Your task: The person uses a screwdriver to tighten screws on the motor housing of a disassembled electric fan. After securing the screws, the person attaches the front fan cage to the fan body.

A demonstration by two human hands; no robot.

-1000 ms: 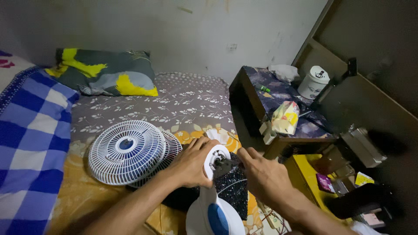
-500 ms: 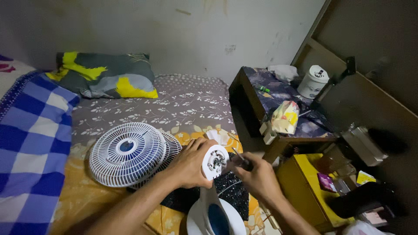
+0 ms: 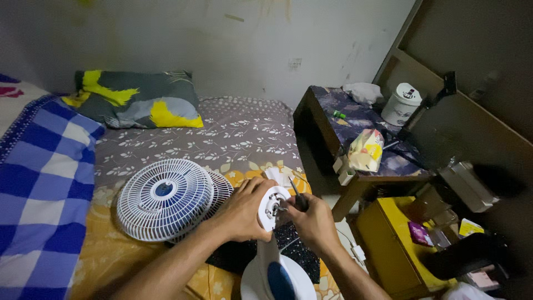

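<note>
On the bed, both hands point(image 3: 244, 214) unmoved on the fan motor point(image 3: 272, 206).

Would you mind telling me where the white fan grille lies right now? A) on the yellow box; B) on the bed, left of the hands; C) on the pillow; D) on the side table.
B: the grille lies flat on the bed, left of the left hand, which holds the fan motor, while the right hand works a screwdriver at it.
</note>
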